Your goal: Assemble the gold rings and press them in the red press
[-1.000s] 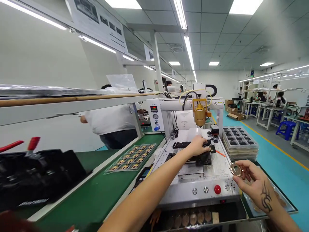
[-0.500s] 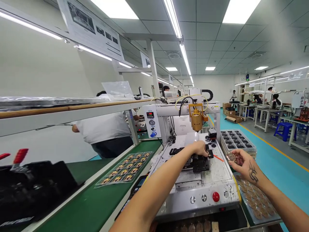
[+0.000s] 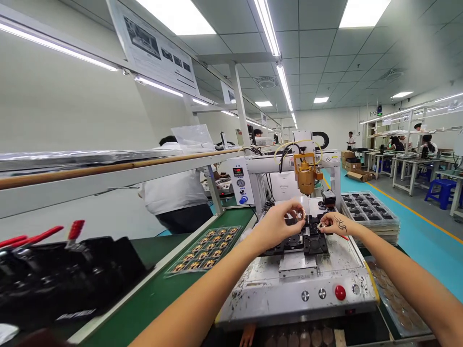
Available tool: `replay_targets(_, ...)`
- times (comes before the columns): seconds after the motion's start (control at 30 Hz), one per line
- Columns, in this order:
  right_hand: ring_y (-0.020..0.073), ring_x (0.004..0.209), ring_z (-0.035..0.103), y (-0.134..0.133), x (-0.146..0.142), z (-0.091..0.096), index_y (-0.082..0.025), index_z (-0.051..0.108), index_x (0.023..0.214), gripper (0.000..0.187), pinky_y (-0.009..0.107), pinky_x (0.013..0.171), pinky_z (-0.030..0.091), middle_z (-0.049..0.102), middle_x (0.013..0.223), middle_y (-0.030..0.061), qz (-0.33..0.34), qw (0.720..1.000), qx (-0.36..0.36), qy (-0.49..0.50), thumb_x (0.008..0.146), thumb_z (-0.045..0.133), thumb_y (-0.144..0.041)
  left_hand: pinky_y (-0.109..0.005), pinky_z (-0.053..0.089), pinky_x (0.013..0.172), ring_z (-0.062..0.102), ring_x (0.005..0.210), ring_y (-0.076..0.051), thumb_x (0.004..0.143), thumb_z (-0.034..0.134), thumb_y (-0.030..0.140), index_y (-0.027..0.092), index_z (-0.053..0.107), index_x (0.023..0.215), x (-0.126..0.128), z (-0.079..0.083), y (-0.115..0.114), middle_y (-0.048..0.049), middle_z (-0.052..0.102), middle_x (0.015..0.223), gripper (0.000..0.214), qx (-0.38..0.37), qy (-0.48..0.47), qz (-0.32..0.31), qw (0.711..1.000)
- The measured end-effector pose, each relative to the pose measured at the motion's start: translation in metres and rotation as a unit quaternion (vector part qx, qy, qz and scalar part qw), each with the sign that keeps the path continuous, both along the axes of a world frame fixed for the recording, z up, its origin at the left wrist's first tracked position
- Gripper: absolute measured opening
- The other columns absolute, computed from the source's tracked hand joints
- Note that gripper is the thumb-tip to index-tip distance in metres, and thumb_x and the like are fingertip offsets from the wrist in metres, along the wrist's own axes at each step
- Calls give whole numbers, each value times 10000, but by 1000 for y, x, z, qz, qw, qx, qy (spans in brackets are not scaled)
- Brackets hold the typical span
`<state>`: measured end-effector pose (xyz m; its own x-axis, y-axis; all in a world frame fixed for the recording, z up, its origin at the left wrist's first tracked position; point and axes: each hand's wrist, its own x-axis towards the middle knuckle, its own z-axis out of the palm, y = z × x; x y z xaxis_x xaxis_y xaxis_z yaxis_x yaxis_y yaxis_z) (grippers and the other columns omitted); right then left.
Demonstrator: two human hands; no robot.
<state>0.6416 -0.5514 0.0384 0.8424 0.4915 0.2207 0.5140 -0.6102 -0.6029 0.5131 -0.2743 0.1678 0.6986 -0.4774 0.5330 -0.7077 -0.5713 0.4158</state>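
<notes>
My left hand point(image 3: 280, 224) is raised just left of the black fixture point(image 3: 315, 243) on the machine bed. Its thumb and fingertips pinch a copper-coloured ring point(image 3: 301, 215), held on edge. Over the right part of the fixture, my right hand point(image 3: 334, 223) grips a round copper-coloured coil point(image 3: 321, 225) by its rim, low against the black seat. Whether the coil rests fully in the seat, I cannot tell. Behind the hands, the gold-coloured machine head point(image 3: 306, 178) hangs above the bed.
Left of the machine, a clear tray point(image 3: 206, 250) of coils lies on the green belt. Stacked trays of black parts point(image 3: 371, 209) stand right, with a tray of round discs point(image 3: 398, 301) nearer. A red button point(image 3: 340, 292) is on the front panel. A co-worker point(image 3: 177, 185) stands beyond the shelf.
My left hand has lifted off the fixture and back left, now with a ring in it. My right hand has come left from beside the machine to the fixture with the coil.
</notes>
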Motion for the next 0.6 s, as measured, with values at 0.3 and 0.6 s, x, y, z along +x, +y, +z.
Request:
replay_targets(0.3, 195, 898, 733, 2, 3, 5, -156, 725, 1109, 258, 384, 833, 628, 751, 1055, 40, 53, 997, -47, -19, 1042, 691, -403, -360, 589, 844, 706, 884, -199, 858, 666, 211, 228, 682, 1113, -68, -14, 45, -19, 771, 970, 257, 16, -7, 21, 1000)
replay_targets(0.6, 232, 1016, 683, 12, -6, -5, -177, 724, 1047, 234, 441, 944, 554, 724, 1090, 56, -42, 987, -64, -142, 1010, 712, -407, -324, 604, 828, 722, 860, -193, 859, 662, 219, 238, 697, 1091, -91, -33, 60, -3, 772, 941, 235, 8, -5, 41, 999)
